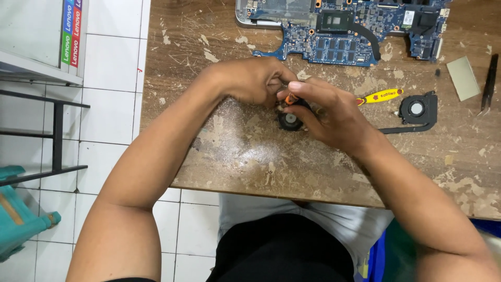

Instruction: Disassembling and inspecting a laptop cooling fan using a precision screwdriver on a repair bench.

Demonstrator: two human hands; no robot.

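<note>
Hands (292, 99) work small fan (288, 121)

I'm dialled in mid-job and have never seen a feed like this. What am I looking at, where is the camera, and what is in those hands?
There is no machine here: a person works with two bare hands, filmed by one camera worn on their head that looks down at a worn, scratched wooden table.

The left hand and right hand meet over a small round black fan. The right hand grips a tool with an orange collar; its tip is hidden, so I cannot tell what it touches.

Further back lies a blue laptop circuit board. To the right lie a yellow-handled tool, a second black fan with a thin heat pipe, a small beige rectangular pad and black tweezers.
</note>
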